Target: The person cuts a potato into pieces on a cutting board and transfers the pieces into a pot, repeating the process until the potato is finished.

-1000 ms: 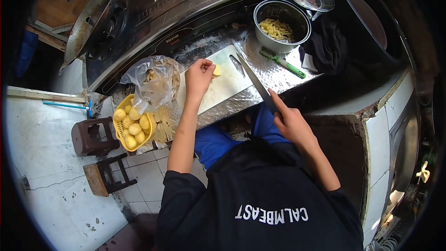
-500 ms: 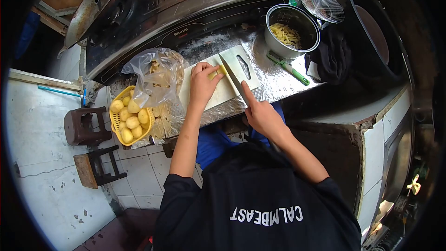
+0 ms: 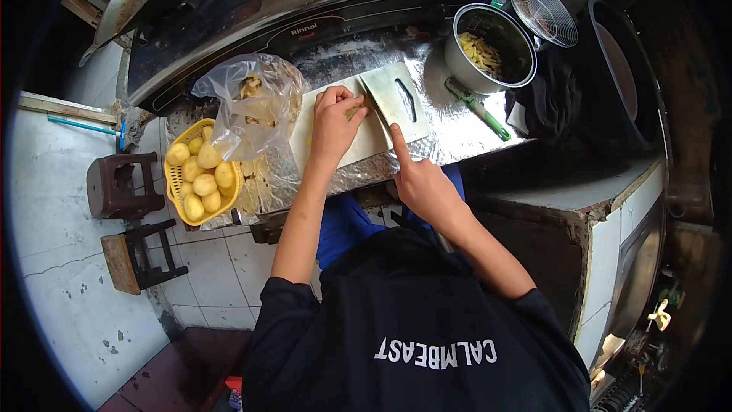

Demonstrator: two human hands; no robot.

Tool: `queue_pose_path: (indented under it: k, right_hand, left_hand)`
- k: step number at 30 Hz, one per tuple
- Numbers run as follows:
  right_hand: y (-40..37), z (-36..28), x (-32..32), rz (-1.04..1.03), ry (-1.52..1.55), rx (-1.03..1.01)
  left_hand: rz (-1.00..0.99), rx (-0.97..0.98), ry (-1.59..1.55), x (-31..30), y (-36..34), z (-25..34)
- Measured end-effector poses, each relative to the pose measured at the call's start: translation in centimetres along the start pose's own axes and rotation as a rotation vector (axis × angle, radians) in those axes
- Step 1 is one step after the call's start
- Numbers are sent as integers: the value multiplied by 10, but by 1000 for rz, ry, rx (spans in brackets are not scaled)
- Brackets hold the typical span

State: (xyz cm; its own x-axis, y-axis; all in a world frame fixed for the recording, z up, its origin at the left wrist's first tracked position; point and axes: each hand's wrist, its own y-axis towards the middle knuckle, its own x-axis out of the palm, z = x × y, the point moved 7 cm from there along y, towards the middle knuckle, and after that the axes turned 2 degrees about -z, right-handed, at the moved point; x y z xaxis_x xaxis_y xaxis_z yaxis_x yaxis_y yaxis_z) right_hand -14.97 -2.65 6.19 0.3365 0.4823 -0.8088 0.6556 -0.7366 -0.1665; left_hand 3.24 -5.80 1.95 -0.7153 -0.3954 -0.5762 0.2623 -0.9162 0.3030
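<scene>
On a white cutting board (image 3: 353, 154), my left hand (image 3: 332, 126) has its fingers curled over a piece of peeled potato (image 3: 351, 113), which is mostly hidden beneath them. My right hand (image 3: 427, 189) grips a knife (image 3: 379, 107) by its handle, with the index finger stretched along the top of the blade. The blade lies just right of the potato piece, its tip pointing away from me. A yellow basket (image 3: 172, 187) of whole peeled potatoes (image 3: 204, 184) stands to the left. Potato strips (image 3: 479, 55) lie in a metal pot (image 3: 455, 49) at the back right.
A clear plastic bag with peelings (image 3: 263, 107) sits between the basket and the board. Right of the board lies a green-handled peeler (image 3: 484, 118). Behind is a gas stove (image 3: 305, 27). A wire strainer (image 3: 543, 11) and a dark cloth (image 3: 553, 99) are beside the pot.
The view has shifted slightly. The knife blade now stands closer to my left fingers, and less of the potato piece shows. Both hands keep their grips.
</scene>
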Motion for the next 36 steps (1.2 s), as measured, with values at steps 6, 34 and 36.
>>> queue_pose_path:
  k: [6,34,36]
  right_hand:
    - [10,-2,-8,-10,-8,4]
    - [0,-5,-7,13,50,-23]
    - [-3,-3,-8,27,58,-3]
  left_hand:
    - [-1,-4,24,-5,3,2]
    - [21,-20,-1,-8,4,2]
    - [39,9,30,-8,3,5]
